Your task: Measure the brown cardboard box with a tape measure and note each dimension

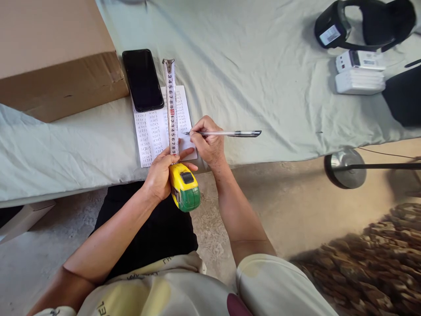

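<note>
A yellow and green tape measure (184, 188) hangs at the table's near edge, its white blade (172, 105) drawn out across a sheet of paper (148, 127). My left hand (161, 172) grips the blade close to the case, thumb on top. Columns of handwritten "1x2x3" cover the sheet. In my right hand (208, 142) is a pen (241, 133), pinched near its point, with the tip at the paper's right part, just right of the blade. A black smartphone (143, 79) lies over the sheet's upper left corner.
Left of the phone stands a large cardboard box (75, 87). On the right of the cloth-covered table (263, 87) lie a black headset (335, 26) and white power-bank-like blocks (360, 82). A round-based stand (348, 169) and a brown pile (368, 263) are on the floor.
</note>
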Available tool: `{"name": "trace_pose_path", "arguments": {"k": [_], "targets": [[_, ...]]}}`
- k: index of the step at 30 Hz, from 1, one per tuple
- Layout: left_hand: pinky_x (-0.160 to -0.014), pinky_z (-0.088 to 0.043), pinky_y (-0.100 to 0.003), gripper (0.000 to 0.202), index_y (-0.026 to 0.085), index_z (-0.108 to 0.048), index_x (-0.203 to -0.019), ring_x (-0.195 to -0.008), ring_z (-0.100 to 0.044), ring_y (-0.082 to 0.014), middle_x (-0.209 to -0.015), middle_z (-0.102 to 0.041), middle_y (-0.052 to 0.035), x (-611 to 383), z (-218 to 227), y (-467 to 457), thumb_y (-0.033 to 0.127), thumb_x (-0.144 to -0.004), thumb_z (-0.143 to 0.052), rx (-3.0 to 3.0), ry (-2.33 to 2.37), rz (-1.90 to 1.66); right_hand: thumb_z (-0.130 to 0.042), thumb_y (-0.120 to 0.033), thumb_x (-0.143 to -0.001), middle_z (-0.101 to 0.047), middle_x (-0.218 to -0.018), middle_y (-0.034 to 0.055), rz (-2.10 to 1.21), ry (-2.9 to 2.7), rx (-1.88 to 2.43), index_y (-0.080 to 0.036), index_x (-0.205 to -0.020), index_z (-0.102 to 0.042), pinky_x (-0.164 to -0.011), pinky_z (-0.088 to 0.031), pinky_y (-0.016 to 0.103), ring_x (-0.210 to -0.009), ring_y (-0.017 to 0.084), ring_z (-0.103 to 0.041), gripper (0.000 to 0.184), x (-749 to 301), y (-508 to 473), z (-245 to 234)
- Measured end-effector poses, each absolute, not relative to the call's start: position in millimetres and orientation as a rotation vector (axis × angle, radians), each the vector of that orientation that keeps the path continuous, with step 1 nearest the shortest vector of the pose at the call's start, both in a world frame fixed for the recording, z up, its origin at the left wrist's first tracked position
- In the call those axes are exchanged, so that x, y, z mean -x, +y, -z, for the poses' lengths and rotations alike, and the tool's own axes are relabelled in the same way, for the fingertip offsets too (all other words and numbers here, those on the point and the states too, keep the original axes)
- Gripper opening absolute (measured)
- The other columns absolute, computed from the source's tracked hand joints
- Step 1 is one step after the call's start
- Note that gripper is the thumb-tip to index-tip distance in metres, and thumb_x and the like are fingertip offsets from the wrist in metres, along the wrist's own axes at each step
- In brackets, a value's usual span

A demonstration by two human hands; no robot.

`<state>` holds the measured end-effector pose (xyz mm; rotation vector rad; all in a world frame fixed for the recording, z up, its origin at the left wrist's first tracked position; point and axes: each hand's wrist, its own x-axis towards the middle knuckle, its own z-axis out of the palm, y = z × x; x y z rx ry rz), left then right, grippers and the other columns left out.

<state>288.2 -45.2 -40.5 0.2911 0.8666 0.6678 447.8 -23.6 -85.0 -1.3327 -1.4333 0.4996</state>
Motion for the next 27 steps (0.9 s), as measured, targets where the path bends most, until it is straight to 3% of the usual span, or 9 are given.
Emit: {"name": "trace_pose_path", "arguments": {"k": [8,27], "targets": [[-0.050,-0.055,-0.026,0.059,0.017,-0.050,-0.140,-0.063,-0.073,-0.0178,-0.114,-0.075,-0.0119,-288.8,38.4,-44.8,0.010,-0.082,-0.051,-0.262,0.887,-0.656,-0.052,-0.018,-0.080,-0.049,-0.060,-0.0059,-0.483,-1.443,1.363,-0.025,-0.069,-0.048,-0.053,-0.037,0.026,-0.054,0.011,-0.046,0.013,-448.6,-23.4,86.4],[-0.053,-0.054,-0.026,0.055,0.015,-0.051,-0.137,-0.063,-0.073,-0.0179,-0.110,-0.075,-0.0116,-288.4,36.7,-44.9,0.008,-0.082,-0.050,-0.269,0.890,-0.656,-0.052,-0.015,-0.080,-0.046,-0.056,-0.0072,-0.440,-1.403,1.373,-0.025,-0.069,-0.047,-0.051,-0.036,0.027,-0.051,0.011,-0.044,0.015,-446.7,-22.8,86.3]]}}
